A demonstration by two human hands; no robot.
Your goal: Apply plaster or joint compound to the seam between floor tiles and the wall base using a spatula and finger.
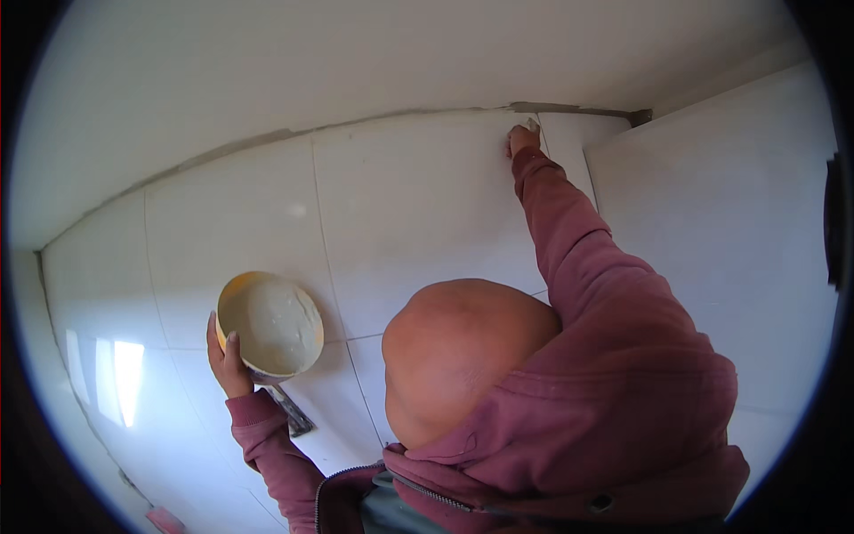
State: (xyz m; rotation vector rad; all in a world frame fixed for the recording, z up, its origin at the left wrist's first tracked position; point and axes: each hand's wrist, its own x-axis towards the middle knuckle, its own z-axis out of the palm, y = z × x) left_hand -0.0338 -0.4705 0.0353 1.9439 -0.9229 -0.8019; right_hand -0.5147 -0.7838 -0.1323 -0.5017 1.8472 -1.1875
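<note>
My left hand [229,356] grips a round yellow-rimmed tub [233,289] by its left side, the thumb over the rim. Pale grey paste [276,325] fills the tub's inside. Just below the tub shows a flat tool with a dark end [295,415], probably a putty knife; whether my hand touches it is hidden. At the upper right, my right arm reaches far out. There my right hand [523,140] is closed by the top edge of the white tiles, with a small pale thing at its fingertips, too small to name.
Large white tiles [405,191] with thin joints cover the surface in front of me. An uneven grey seam [236,145] runs along their top edge, darker and wider at the right [578,109]. A smooth white panel [712,187] stands on the right. A pinkish object [165,519] lies lower left.
</note>
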